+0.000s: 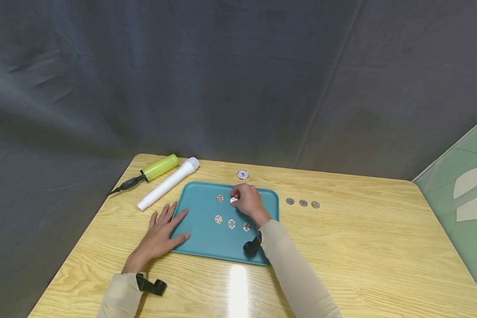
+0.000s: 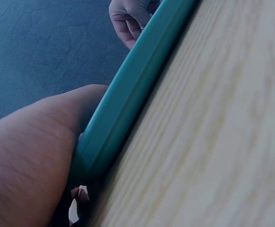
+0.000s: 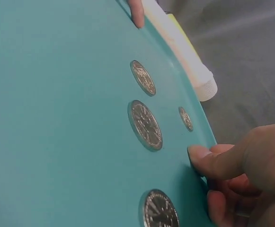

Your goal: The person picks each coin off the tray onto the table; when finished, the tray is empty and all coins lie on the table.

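Note:
A teal tray (image 1: 202,236) lies on the wooden table. My right hand (image 1: 248,201) is over its far right part, with thumb and fingers curled together at a silver coin (image 1: 233,200). In the right wrist view the fingers of the right hand (image 3: 241,175) hide that coin. Another coin (image 1: 220,198) lies to its left on the tray. Closer to me lie three more, a left coin (image 1: 218,219), a middle coin (image 1: 232,224) and a right coin (image 1: 246,226). My left hand (image 1: 160,232) rests with spread fingers across the tray's left rim.
Right of the tray, three coins (image 1: 303,203) lie in a row on the table. Behind it is a white poker chip (image 1: 243,174). A white microphone (image 1: 168,183) and a yellow-green hand pump (image 1: 159,168) lie at the far left. A dark curtain (image 1: 238,88) hangs behind the table.

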### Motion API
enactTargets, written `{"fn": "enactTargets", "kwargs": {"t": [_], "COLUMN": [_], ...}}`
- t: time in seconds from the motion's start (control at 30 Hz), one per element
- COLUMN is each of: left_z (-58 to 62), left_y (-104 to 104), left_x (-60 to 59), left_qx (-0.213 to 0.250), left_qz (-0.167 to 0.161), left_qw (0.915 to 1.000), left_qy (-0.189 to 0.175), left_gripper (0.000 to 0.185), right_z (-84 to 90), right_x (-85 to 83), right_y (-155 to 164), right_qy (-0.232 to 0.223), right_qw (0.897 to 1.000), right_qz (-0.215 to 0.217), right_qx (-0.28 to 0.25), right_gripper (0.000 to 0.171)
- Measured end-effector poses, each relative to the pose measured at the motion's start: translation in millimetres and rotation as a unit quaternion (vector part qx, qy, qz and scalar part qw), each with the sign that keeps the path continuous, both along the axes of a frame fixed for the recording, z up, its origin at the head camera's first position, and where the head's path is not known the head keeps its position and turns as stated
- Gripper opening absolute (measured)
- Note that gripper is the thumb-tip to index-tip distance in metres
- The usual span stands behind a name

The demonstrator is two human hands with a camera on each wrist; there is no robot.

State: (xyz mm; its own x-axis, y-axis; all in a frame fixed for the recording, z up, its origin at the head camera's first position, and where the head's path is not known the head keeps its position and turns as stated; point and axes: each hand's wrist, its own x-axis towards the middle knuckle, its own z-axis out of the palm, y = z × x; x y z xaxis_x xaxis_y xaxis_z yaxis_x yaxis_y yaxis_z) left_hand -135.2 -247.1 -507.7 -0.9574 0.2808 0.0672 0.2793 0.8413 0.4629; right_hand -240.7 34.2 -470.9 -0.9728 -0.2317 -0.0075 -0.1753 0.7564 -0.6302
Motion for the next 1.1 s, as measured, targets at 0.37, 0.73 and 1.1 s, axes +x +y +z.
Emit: {"fn": "enactTargets", "kwargs": {"t": [0.37,0.73,1.1], "left_z": [-0.2,-0.7,-1.4], "left_y": [0,0,0], "left_x": [-0.3,-1.0,0.0], "left_qx": [-0.002,-0.005,0.001], "left_qz": [0.0,0.0,-0.001], "left_qw": [1.0,1.0,0.9999], "left_qy": [0.004,0.007,0.012], "left_gripper": [0.075,0.074,0.074], "right_z": [2.0,0.7,1.9], "right_x": [3.3,5.6,3.8], "right_y": [7,16,28], "right_qy": [0.001,0.021,-0.017], "right_qw": [1.0,0.998,0.994], "right_qz": [0.002,0.001,-0.012], "right_qx": [-0.026,-0.055,-0.11], "right_gripper": [0.012,0.009,0.004]}}
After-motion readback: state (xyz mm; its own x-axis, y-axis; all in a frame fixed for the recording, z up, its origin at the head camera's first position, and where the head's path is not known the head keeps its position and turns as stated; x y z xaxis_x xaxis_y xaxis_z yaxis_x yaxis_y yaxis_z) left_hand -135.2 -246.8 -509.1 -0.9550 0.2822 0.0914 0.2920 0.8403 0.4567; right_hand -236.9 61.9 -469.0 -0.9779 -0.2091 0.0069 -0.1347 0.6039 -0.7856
